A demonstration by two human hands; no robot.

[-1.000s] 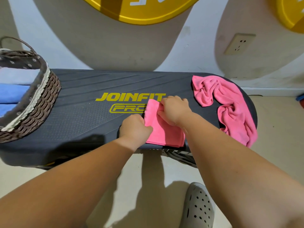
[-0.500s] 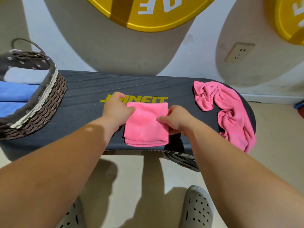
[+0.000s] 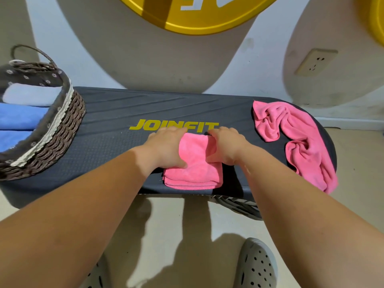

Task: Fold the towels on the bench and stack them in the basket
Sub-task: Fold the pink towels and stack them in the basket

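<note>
A folded pink towel (image 3: 195, 169) lies on the dark bench (image 3: 112, 146) near its front edge, just under the yellow lettering. My left hand (image 3: 164, 146) grips the towel's left side, thumb on top. My right hand (image 3: 226, 145) grips its right side, and the cloth bunches slightly between the two. A second pink towel (image 3: 299, 140) lies crumpled at the bench's right end, partly hanging over the edge. The wicker basket (image 3: 62, 129) stands on the left end and holds folded blue towels (image 3: 18, 118) and a pale one.
The bench stands against a wall with a socket (image 3: 315, 62) and a yellow disc (image 3: 197, 15) above it. My grey shoe (image 3: 256, 267) is on the floor in front of the bench. Bare bench surface lies between the basket and my hands.
The towel was folded over into a smaller square. Both hands then slid from its edges onto its two sides and closed round it, squeezing it narrower.
</note>
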